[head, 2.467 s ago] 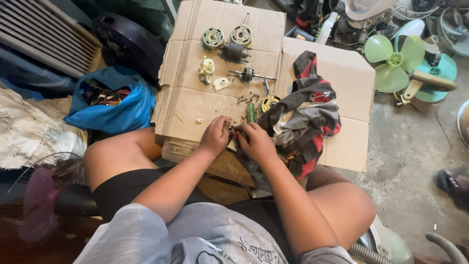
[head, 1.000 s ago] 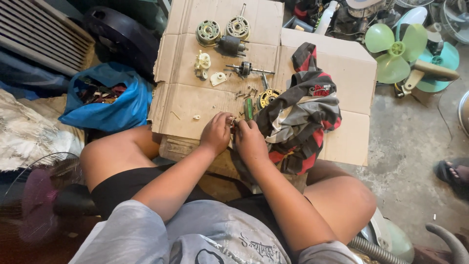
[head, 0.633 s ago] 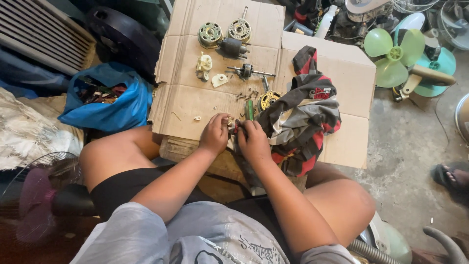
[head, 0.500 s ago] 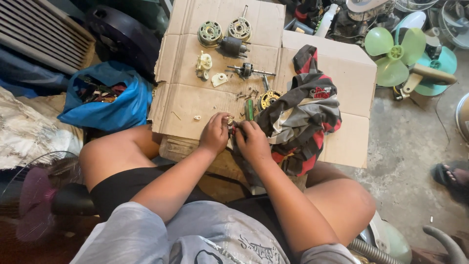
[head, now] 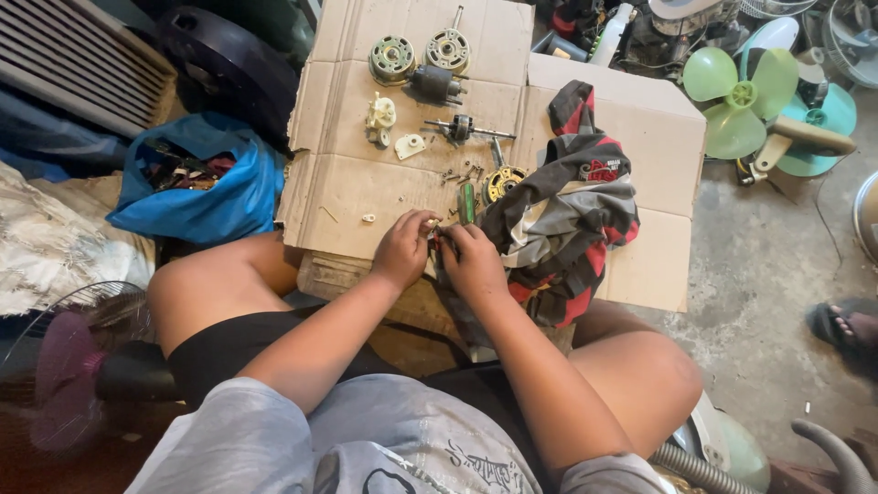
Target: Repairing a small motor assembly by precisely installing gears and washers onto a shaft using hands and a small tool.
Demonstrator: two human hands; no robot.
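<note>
My left hand (head: 404, 249) and my right hand (head: 472, 262) meet over the near edge of a flattened cardboard sheet (head: 347, 183), fingers pinched together on a small metal part (head: 432, 226) that is mostly hidden between them. A green-handled screwdriver (head: 467, 202) lies just beyond my right hand. Farther out on the cardboard lie fan motor parts: two round motor housings (head: 393, 59), a dark motor body (head: 433, 84), a rotor shaft (head: 463, 130), white plastic pieces (head: 380, 115), loose screws (head: 460, 174) and a copper-wound stator (head: 502, 182).
A red, grey and black cloth (head: 567, 215) lies to my right. A blue bag of parts (head: 197, 178) sits on the left. Green fan blades (head: 739, 96) lie at the top right, a pink fan (head: 64, 366) at the lower left. Another person's sandalled foot (head: 846, 325) rests on the concrete.
Both hands stay pinched on the small part at the cardboard's near edge. Only the camera has shifted slightly; nothing on the cardboard has moved.
</note>
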